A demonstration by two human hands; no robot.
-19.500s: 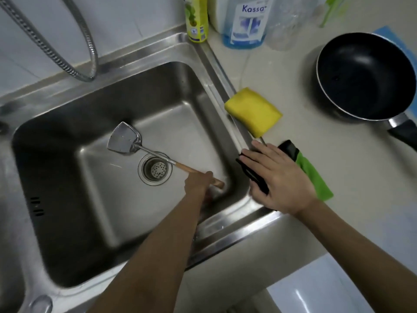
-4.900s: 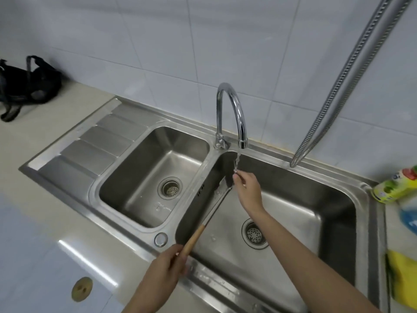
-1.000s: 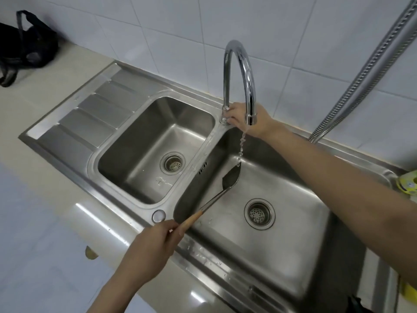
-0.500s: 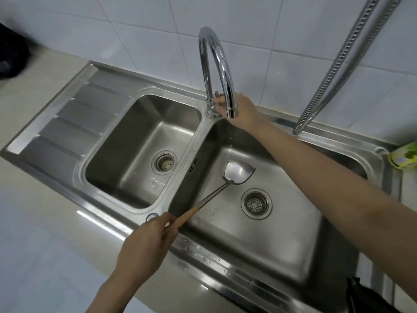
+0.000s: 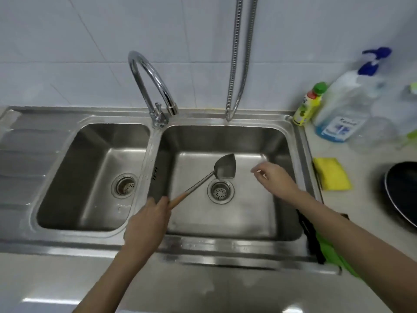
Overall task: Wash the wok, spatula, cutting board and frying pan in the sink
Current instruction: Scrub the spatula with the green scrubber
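My left hand (image 5: 147,222) grips the wooden handle of the steel spatula (image 5: 223,167), whose blade hangs over the drain of the right basin of the sink (image 5: 228,245). My right hand (image 5: 274,179) hovers over that basin to the right of the blade, fingers loosely spread, holding nothing. A black frying pan (image 5: 401,197) sits on the counter at the far right, partly cut off. No water runs from the faucet (image 5: 149,80). Wok and cutting board are out of view.
A yellow sponge (image 5: 332,173) lies on the counter beside the sink's right rim. A green and black item (image 5: 329,247) sits under my right forearm. A dish soap bottle (image 5: 310,103) and a spray bottle (image 5: 347,102) stand at the back right. A metal hose (image 5: 239,57) hangs down the wall.
My right hand left the faucet base and came down over the right basin. The water has stopped. The spatula blade swung right, past the drain.
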